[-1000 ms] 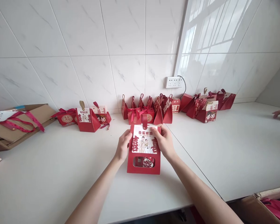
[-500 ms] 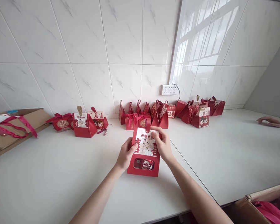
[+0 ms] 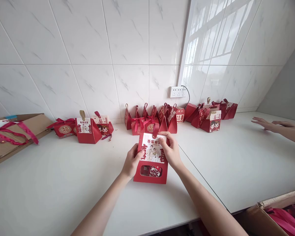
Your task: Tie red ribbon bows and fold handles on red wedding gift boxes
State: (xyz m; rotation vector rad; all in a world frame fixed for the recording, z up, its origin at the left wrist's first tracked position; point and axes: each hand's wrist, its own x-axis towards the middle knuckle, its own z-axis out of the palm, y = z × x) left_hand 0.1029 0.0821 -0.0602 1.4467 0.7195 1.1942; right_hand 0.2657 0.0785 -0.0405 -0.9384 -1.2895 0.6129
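A red gift box (image 3: 149, 179) with a white printed front panel, a small window and a ribbon loop at its top stands tilted between my hands over the white counter. My left hand (image 3: 132, 161) grips its left edge, thumb on the front panel. At the upper right corner, my right hand (image 3: 171, 149) holds the box with its thumb on the front, close to the ribbon loop. Wrapped pieces show through the window. The fingers behind the box are hidden.
Several red gift boxes (image 3: 162, 119) line the wall, with more to the left (image 3: 88, 132) and right (image 3: 211, 123). Cardboard boxes with ribbons sit at far left (image 3: 43, 123) and lower right (image 3: 263, 209). Another person's hands (image 3: 267, 124) rest over the right counter.
My hands keep the same hold on the gift box, which has barely shifted. At the right, a second hand of the other person has come into view, reaching over the counter.
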